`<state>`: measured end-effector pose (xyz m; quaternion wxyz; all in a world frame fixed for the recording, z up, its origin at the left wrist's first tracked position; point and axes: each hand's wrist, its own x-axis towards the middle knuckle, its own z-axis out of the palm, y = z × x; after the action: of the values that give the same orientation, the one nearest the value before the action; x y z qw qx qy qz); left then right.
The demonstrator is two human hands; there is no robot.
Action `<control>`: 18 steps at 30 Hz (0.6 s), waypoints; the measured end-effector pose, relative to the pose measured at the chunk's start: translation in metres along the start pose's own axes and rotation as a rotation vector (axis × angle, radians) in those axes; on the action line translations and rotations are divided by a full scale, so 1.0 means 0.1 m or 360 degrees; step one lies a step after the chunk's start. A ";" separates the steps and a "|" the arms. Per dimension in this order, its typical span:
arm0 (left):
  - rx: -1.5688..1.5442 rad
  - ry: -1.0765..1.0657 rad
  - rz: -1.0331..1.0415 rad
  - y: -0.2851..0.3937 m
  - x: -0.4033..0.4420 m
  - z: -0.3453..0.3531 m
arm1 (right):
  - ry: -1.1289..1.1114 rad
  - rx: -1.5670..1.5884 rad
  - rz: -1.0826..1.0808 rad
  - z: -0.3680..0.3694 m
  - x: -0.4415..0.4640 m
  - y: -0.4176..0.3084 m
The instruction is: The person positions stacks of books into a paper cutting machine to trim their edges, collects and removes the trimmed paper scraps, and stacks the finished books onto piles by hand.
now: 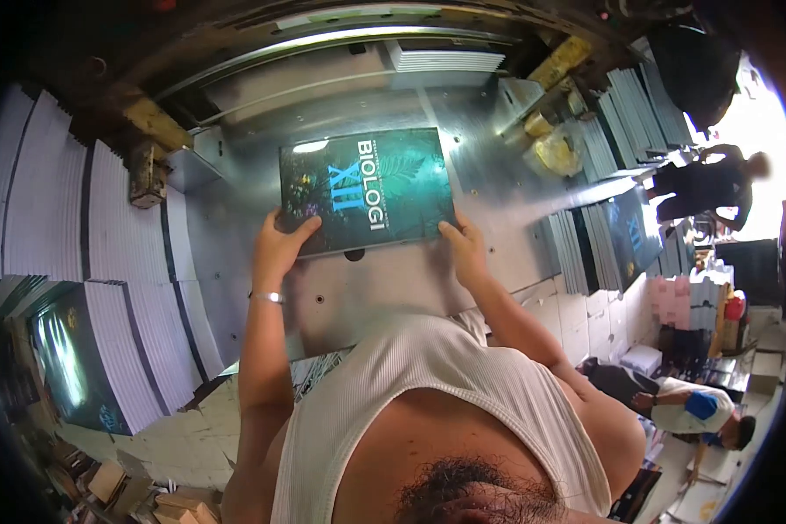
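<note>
A dark green book (367, 192) with "BIOLOGI XII" on its cover lies turned sideways on the metal table (393, 284). Whether more books lie beneath it I cannot tell. My left hand (281, 249) grips its near left corner, thumb on the cover. At the near right corner, my right hand (465, 246) holds the edge with its thumb on top. The fingers under the book are hidden. A metal bracelet (269, 297) circles my left wrist.
Tall book stacks stand at left (48, 192) and right (620, 236). White-edged books (445, 59) lie at the back under a machine beam. A yellowish plastic bag (555, 153) sits at the right. Two people (703, 188) (690, 406) are farther right.
</note>
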<state>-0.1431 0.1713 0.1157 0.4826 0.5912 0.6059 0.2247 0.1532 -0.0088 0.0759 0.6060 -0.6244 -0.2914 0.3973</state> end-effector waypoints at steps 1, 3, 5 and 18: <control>-0.0196 0.0124 0.0004 -0.05 0.13 0.04 | -0.0003 0.0021 -0.0017 0.07 0.14 -0.01; -0.0777 0.0449 0.0066 0.02 0.23 0.09 | -0.0005 0.0069 -0.0076 0.21 0.46 -0.08; -0.0982 0.0850 0.0152 0.04 0.26 0.30 | 0.0024 0.0051 -0.0081 0.34 0.81 -0.05; -0.1243 0.1054 0.0062 0.71 2.02 1.23 | 0.0000 -0.0157 -0.0298 1.47 2.88 -0.15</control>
<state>0.0301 0.3375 0.0580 0.4454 0.2752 0.5859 0.6185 0.1784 0.3136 0.0573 0.6091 -0.6236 -0.3675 0.3241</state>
